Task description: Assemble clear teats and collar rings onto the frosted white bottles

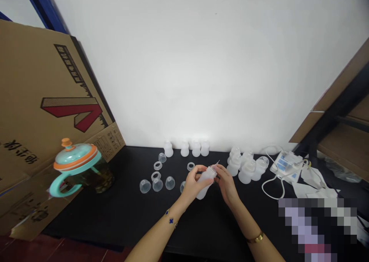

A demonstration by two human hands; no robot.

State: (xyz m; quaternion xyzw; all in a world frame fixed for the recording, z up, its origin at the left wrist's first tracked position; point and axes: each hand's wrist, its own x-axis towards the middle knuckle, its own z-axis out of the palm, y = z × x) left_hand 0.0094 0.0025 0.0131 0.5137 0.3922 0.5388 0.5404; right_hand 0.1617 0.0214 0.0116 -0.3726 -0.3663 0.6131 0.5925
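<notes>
**White bottle (203, 191) held in both hands, lower centre of frame**

Nearest, at the lower edge, the left wrist carries a bracelet with blue ornaments (171, 221), the right a gold bangle (256, 238). Left hand (191, 183): gripping the bottle's body, which is tilted, mouth towards the upper right. Right hand (227, 183): fingers closed at the bottle's mouth on a small translucent piece (216, 163), mostly hidden. Left of the hands, clear domed caps (170, 183) and white rings (156, 176) lie on the black table (121, 223). Right of them, capped bottles (247, 171) stand clustered, with a white cable (272, 194) beyond at lower right. At lower left, a lidded jug (98, 175). Farther back, uncapped bottles (196, 148) stand by the white wall (201, 70).
</notes>
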